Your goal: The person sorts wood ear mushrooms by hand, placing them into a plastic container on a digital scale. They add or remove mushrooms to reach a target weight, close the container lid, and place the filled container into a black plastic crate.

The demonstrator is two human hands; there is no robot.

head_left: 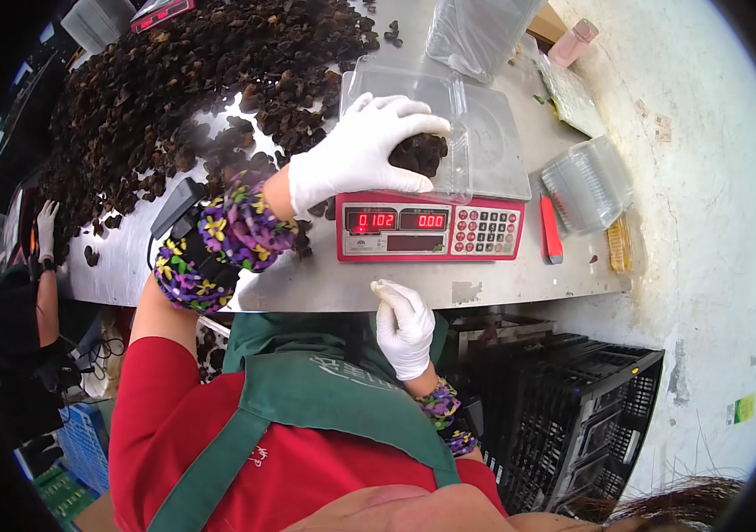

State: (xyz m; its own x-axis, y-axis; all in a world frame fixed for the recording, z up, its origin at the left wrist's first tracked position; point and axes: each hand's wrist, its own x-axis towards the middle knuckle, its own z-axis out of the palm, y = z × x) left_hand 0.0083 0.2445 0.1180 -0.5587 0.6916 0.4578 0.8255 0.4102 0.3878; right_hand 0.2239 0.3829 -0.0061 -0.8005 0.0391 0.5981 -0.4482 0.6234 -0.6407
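Note:
My left hand [369, 146], in a white glove, reaches over the scale [493, 133] from the left. Its fingers and thumb are closed round a clump of dark dried pieces [419, 155], above a clear plastic box [459, 133] on the weighing plate. The red-framed display panel [429, 228] reads 0.102 and 0.00. Below the panel, by the table's front edge, my right hand [404, 330] is gloved too, with fingers and thumb pressed together. Whether anything is inside it is hidden.
A large heap of dark dried pieces [174, 97] covers the table's left side. Stacked clear containers [475, 31] stand behind the scale. More clear lids [586, 186] and a red-handled tool [552, 232] lie right. Black crates [564, 408] stand below. A co-worker's gloved hand [47, 229] shows far left.

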